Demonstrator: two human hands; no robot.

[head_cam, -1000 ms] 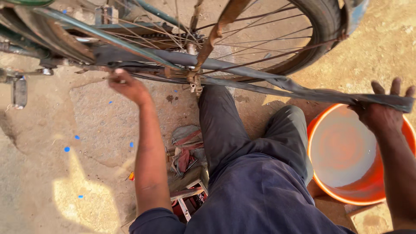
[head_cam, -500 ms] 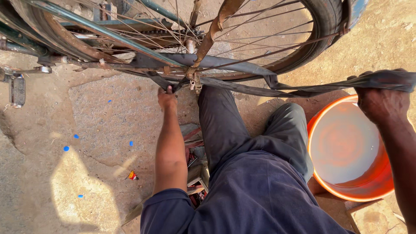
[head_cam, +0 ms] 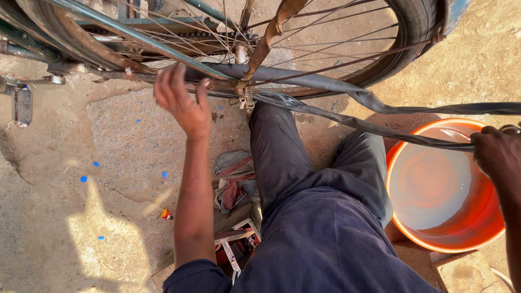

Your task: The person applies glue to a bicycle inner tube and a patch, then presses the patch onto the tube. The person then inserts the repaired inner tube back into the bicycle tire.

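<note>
Head view: the left hand [head_cam: 182, 103] reaches up at eleven o'clock with spread, unclenched fingers touching the slack inner tube [head_cam: 325, 87] beside the bicycle wheel [head_cam: 404, 32]. At three o'clock the right hand [head_cam: 496, 157] clenches the tube's other run above the orange basin [head_cam: 491, 230]. Pulled hard, the tube could snag on spokes [head_cam: 331, 35] and tear.

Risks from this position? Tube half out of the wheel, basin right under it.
1. The left hand works close to the spokes and a rusty stay; fingers may get scraped or caught.
2. The inner tube is stretched taut to the right hand; it might snag or tear at the frame.
3. The orange basin of water sits beside the knee and could be knocked and spilled.
</note>
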